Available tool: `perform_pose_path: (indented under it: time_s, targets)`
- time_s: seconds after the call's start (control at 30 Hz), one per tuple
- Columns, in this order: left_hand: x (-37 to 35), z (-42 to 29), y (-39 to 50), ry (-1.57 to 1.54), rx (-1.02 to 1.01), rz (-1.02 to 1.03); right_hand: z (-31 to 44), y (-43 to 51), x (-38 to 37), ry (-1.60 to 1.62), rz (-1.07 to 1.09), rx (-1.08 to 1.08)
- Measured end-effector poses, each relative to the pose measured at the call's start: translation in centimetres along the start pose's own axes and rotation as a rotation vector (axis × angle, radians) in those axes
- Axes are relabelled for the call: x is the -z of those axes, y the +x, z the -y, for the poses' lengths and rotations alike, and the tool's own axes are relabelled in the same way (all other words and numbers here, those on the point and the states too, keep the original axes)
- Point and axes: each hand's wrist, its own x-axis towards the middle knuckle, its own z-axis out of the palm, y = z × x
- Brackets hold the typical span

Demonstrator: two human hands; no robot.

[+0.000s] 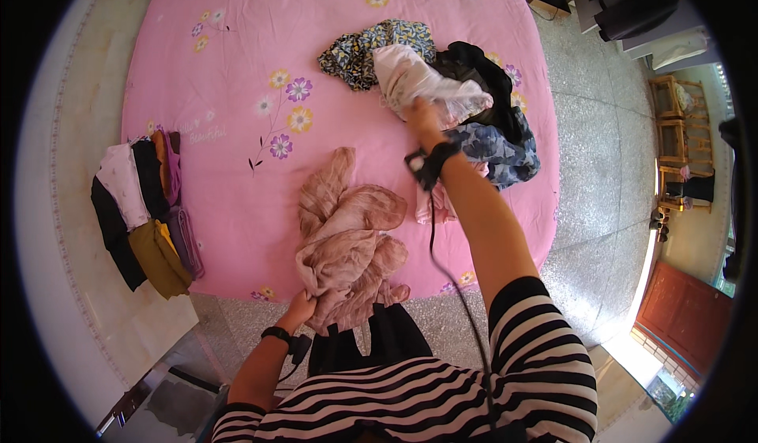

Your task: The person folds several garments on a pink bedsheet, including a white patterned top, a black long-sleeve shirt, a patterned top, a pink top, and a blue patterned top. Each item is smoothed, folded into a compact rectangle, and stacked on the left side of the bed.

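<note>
My left hand (301, 310) grips the lower edge of a crumpled dusty-pink cloth (349, 241) that lies partly on the pink flowered bedsheet (249, 70) and hangs over the bed's near edge. Farther off, my right hand (421, 116), blurred, is at a white garment (402, 73) on a loose heap; whether its fingers hold the fabric I cannot tell. Around that garment lie a yellow-and-dark patterned cloth (355, 52), a black garment (474, 58) and a blue-grey patterned one (503, 153). A light pink garment (435, 206) is partly hidden under my right forearm.
Folded clothes stand in rows at the bed's left edge, among them an olive garment (157, 259) and a white one (121, 176). A black cable (456, 283) hangs from my right wrist strap. Wooden chairs (672, 135) stand by the right wall, beyond the speckled floor (598, 147).
</note>
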Motion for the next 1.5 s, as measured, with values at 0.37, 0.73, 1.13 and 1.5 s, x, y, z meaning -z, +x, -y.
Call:
perform_pose_path:
  time_s: [0.37, 0.73, 1.13, 1.5]
  targets:
    - [3.7, -8.1, 6.1, -0.249, -0.225, -0.289, -1.3, -31.2, 5.0, 0.083, 1.110, 0.201]
    - [3.3, -14.3, 5.7, -0.421, -0.593, -0.403, -0.8, -5.7, 12.9, -0.127, -0.206, 0.269]
    - [-2.8, -14.8, 12.3, 0.505, -0.444, -0.183, 7.5, 8.2, 2.2, -0.705, 0.050, 0.402]
    - [-2.1, -13.4, 14.5, 0.436, -0.523, -0.254, 6.5, 8.9, -1.7, -0.498, 0.133, 0.433]
